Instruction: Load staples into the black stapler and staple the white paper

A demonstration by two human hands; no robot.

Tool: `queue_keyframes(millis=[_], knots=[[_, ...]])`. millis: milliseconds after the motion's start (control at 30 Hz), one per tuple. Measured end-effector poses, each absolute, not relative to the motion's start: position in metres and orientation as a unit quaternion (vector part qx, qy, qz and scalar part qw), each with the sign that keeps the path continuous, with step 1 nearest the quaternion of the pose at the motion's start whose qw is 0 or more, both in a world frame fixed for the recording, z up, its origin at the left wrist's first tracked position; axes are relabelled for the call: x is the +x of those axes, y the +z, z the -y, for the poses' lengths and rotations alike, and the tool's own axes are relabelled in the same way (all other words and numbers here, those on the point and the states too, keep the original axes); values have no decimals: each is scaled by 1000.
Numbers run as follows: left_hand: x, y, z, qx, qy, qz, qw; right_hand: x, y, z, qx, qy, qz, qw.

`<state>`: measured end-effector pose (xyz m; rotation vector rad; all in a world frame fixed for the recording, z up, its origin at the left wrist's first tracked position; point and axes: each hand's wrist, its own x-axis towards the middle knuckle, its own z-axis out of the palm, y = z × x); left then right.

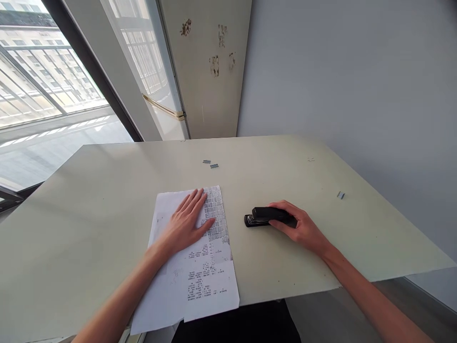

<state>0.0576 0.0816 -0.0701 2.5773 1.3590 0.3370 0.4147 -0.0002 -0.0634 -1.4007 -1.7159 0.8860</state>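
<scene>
Printed paper sheets [210,281] lie overlapped on the table, their lower edge reaching past the table's front edge. My left hand [188,220] rests flat on their upper part, fingers stretched out and thumb apart. To the right of the paper, my right hand [298,226] is wrapped round the rear of a black stapler [262,215]. The stapler lies on its base on the table, its front end pointing left toward the paper and apart from it. The palm side of my right hand is hidden.
Two small staple strips [213,166] lie beyond the paper on the pale table [107,200]. Another small staple piece [341,195] is at the right. A fridge-like cabinet [210,95] stands behind the table, a grey wall [350,71] at the right, a window [43,71] at the left.
</scene>
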Motion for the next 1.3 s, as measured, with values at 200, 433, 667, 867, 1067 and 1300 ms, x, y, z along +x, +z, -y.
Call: queue_keyframes(millis=[200,433,667,867,1067,1300], knots=[[56,-70,-81,877,114,-455,101,416,-66,-1,-546,345,669,368],[52,-66,-83,880,107,-452,102,419,-66,-2,-554,349,671,347],[43,-62,-90,877,99,-460,97,414,-63,-21,-524,392,681,328],[39,-56,-96,879,95,-454,112,414,-61,-31,-531,407,671,320],[28,-54,-92,879,79,-454,125,412,-59,-28,-565,426,600,373],[25,-55,-90,893,75,-432,102,413,-67,-28,-581,421,585,379]])
